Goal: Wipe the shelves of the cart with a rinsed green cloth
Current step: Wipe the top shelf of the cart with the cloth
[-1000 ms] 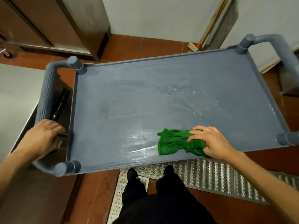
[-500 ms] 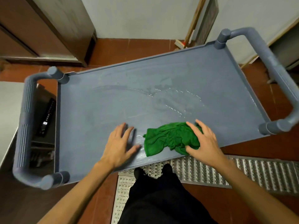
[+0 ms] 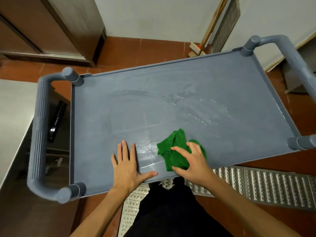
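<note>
Fingers (image 3: 181,150) clutching green cloth (image 3: 176,139), bunched, near-to-far

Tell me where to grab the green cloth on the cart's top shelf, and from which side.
Take the green cloth by its bunched folds, from above, reaching over the near rim of the shelf. It lies crumpled and low, no edge lifted, and the left hand lies flat on its left. The right hand curls over it that way.
</note>
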Available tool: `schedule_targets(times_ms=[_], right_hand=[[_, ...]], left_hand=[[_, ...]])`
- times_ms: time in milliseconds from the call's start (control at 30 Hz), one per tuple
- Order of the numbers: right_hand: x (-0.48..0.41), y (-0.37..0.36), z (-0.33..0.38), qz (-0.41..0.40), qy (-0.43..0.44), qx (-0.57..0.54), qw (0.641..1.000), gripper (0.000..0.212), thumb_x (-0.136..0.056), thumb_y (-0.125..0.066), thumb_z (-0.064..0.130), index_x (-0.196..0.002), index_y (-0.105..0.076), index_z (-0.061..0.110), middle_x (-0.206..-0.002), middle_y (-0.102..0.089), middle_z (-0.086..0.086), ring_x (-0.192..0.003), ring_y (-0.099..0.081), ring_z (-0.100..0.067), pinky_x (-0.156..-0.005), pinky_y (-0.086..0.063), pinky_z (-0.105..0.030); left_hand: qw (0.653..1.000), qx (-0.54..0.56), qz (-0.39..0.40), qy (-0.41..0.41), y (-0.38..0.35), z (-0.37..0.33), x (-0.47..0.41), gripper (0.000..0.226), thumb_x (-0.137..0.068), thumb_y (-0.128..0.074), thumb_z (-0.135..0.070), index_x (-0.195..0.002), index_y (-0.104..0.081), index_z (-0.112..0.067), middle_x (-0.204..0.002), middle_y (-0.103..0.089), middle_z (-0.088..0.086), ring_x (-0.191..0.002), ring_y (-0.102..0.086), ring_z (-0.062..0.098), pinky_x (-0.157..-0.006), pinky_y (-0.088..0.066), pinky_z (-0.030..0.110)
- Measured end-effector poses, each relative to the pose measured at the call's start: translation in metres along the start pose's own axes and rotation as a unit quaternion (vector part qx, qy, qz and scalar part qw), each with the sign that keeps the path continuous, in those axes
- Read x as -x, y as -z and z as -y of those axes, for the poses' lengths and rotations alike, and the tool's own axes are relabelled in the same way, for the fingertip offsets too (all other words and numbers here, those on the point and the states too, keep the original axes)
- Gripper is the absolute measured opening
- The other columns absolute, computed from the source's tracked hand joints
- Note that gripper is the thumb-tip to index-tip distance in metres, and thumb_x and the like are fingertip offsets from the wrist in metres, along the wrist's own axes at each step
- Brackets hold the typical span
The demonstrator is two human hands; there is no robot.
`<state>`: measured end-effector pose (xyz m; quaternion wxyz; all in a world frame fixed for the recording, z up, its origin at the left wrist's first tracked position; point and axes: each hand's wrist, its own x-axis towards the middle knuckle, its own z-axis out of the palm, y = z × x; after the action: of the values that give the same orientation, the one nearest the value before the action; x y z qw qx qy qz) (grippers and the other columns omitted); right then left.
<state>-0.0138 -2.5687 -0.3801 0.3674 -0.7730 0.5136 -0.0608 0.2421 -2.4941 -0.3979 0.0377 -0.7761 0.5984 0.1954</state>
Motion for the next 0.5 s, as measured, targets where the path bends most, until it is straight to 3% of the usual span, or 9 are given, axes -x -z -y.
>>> schedule_targets(times_ms=[133, 267, 500], right_hand=[[-0.019, -0.032, 0.045, 0.071, 0.057, 0.003, 0.996, 0.069, -0.075, -0.065, 0.047, -0.142, -0.047, 0.042, -0.135, -0.035, -0.001, -0.134, -0.026, -0.024, -0.113, -0.034, -0.049], [-0.043, -0.049, 0.075, 0.103, 0.111, 0.044, 0.988, 0.067, -0.079, -0.070, 0.052, -0.142, -0.050, 0.040, -0.145, -0.035, -0.005, -0.140, -0.022, -0.028, -0.119, -0.026, -0.049], [-0.056, -0.043, 0.093, 0.107, 0.111, 0.097, 0.983, 0.069, -0.074, -0.074, 0.052, -0.138, -0.055, 0.036, -0.144, -0.040, -0.007, -0.132, -0.031, -0.031, -0.111, -0.035, -0.049]], left_hand=[[1.000, 0.013, -0.001, -0.009, -0.004, 0.003, 0.001, 0.141, -0.059, -0.039, -0.104, -0.157, -0.032, -0.003, -0.166, -0.019, 0.024, -0.153, -0.022, 0.043, -0.110, -0.031, 0.069], [0.999, 0.040, -0.024, -0.010, -0.011, 0.007, 0.002, 0.137, -0.058, -0.059, -0.087, -0.157, -0.028, 0.001, -0.166, -0.022, 0.020, -0.153, -0.024, 0.038, -0.112, -0.035, 0.067], [0.997, 0.063, -0.036, -0.001, -0.015, 0.005, 0.003, 0.146, -0.055, -0.053, -0.095, -0.159, -0.020, 0.001, -0.169, -0.017, 0.016, -0.156, -0.017, 0.032, -0.118, -0.024, 0.060]])
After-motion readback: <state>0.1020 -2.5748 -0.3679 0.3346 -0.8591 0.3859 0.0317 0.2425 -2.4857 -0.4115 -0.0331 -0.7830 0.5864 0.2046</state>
